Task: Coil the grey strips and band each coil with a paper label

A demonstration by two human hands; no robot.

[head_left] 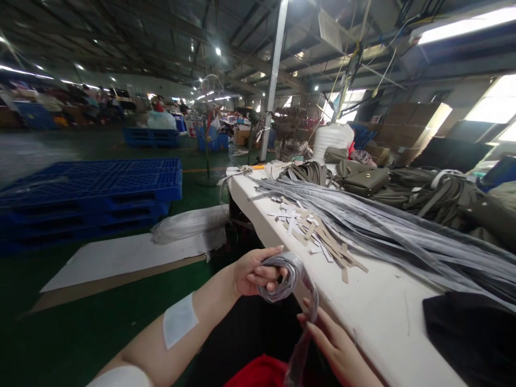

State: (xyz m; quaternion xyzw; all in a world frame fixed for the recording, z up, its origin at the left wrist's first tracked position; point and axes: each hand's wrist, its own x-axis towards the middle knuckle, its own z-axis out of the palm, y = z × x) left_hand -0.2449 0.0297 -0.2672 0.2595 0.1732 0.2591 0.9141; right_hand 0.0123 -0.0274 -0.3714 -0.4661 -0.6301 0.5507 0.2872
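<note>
While left grip (260,274) curls — strip coil (292,277) juts rightward.

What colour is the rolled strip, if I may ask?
The strip looks grey in the head view.

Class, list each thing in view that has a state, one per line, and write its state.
Grey, glossy, ribbon-like strip: partly coiled, the rest unrolled
Left hand: closed around the coil
Right hand: touching the strip's unrolled length
Long, shiny grey strips: stretched out, overlapping
Flat white and brown strip-shaped pieces: scattered in a loose pile
Blue plastic pallets: stacked
Long white overhead lamp: lit
</note>
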